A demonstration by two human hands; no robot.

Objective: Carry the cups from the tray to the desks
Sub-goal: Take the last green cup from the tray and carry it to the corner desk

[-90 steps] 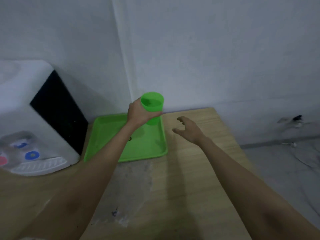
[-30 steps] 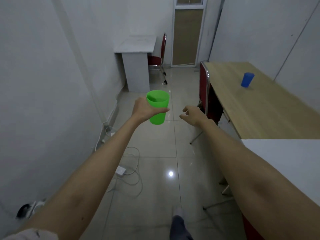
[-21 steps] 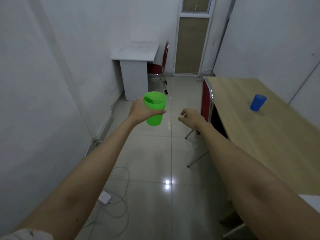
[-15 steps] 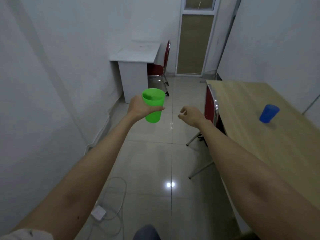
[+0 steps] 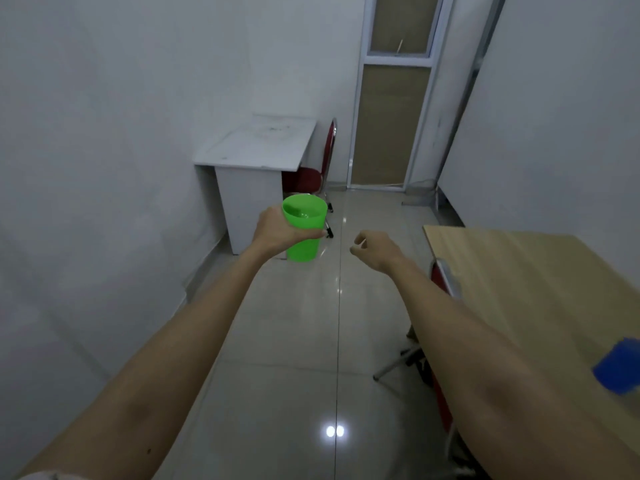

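Note:
My left hand (image 5: 277,232) holds a bright green cup (image 5: 304,233) upright at chest height, out over the floor. My right hand (image 5: 375,249) hangs beside it to the right, fingers loosely curled, with nothing in it. A blue cup (image 5: 618,370) stands on the wooden desk (image 5: 526,282) at the right edge of the view. A white desk (image 5: 258,147) stands ahead against the left wall, its top bare. The tray is out of view.
A red chair (image 5: 329,147) is tucked beside the white desk, and another red chair (image 5: 441,282) sits at the wooden desk. A closed door (image 5: 389,123) is at the far end. Glossy tiled floor (image 5: 311,341) runs between the left wall and the desks.
I lifted the green cup off the tray, turned round and walked down the room. The white desk is nearer, and the blue cup has slid to the lower right.

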